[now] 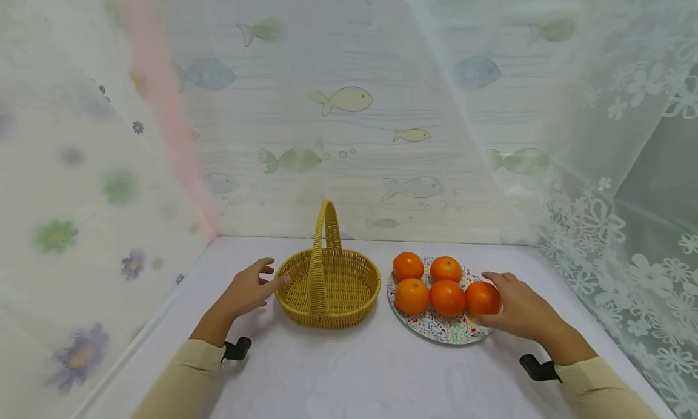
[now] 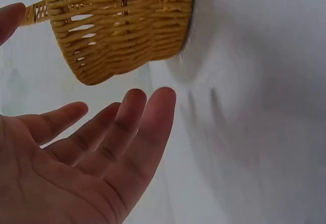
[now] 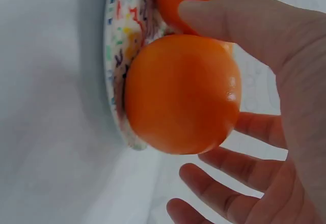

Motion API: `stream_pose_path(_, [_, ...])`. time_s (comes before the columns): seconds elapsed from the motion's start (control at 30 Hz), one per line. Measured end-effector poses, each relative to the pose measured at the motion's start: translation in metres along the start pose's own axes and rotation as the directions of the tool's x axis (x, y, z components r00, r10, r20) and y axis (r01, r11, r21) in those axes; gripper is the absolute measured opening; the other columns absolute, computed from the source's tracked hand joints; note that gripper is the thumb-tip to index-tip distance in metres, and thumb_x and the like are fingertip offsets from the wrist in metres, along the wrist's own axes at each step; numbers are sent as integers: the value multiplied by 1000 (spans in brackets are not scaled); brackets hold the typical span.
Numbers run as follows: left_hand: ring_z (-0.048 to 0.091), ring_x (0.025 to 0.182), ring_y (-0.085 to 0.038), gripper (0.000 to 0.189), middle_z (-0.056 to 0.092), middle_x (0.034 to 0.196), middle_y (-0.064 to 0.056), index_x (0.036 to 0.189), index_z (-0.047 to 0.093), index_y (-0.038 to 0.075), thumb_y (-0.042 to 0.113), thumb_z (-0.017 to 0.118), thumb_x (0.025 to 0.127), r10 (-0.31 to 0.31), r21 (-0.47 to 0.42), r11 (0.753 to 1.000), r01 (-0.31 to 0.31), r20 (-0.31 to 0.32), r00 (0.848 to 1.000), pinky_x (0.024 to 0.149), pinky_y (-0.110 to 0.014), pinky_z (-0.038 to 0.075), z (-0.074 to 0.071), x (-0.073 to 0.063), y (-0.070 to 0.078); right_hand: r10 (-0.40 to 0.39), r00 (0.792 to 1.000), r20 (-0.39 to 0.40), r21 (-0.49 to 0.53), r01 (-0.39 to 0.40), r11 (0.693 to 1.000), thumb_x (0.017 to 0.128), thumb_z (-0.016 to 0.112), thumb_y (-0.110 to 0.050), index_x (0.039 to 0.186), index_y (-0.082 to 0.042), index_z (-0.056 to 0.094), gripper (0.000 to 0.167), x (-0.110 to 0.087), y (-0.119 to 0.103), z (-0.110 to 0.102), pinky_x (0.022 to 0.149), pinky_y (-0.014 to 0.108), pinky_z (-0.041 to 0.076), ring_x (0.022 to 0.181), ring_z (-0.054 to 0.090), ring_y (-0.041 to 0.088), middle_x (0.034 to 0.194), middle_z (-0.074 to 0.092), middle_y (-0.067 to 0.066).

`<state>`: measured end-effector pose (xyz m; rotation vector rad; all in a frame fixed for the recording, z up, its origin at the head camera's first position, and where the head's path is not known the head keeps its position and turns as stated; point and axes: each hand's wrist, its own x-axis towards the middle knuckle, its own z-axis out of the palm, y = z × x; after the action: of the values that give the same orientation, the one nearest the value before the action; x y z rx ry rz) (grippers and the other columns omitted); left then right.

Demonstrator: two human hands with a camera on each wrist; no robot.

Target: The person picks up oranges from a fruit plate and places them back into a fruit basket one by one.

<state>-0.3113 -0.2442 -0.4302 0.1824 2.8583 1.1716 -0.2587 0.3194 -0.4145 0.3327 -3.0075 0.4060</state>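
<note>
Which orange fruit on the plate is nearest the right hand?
The rightmost orange fruit, at the end of the front row of three on the plate. The right hand is immediately beside it; the other four sit farther left.

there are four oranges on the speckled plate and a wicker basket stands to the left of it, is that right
The count is wrong: the head view shows five oranges on the speckled plate, and a wicker basket stands to the left of it.

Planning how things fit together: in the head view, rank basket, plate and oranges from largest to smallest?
1. Basket, largest and tallest.
2. Plate, about as wide but less tall.
3. Oranges, each smallest; too alike to rank among themselves.
</note>
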Motion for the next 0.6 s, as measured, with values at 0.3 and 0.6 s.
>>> stream_pose_path(0.3, [61, 126, -40, 72, 45, 153, -25, 155, 42, 12, 49, 66, 98, -94, -357, 928, 106, 51, 994, 77, -41, 65, 11, 10, -2, 38, 997, 73, 162, -50, 986, 71, 92, -42, 142, 0, 55, 91, 9, 7, -7, 91, 60, 57, 112, 61, 41, 131, 62, 26])
stream_pose_path(0.6, [62, 126, -37, 62, 51, 149, -22, 158, 40, 16, 27, 62, 101, -143, -518, 832, 197, 144, 979, 83, -49, 64, 14, 11, -5, 114, 985, 133, 184, -138, 973, 70, 93, -42, 141, -4, 58, 88, 20, 6, -5, 85, 54, 60, 106, 61, 34, 129, 63, 23])
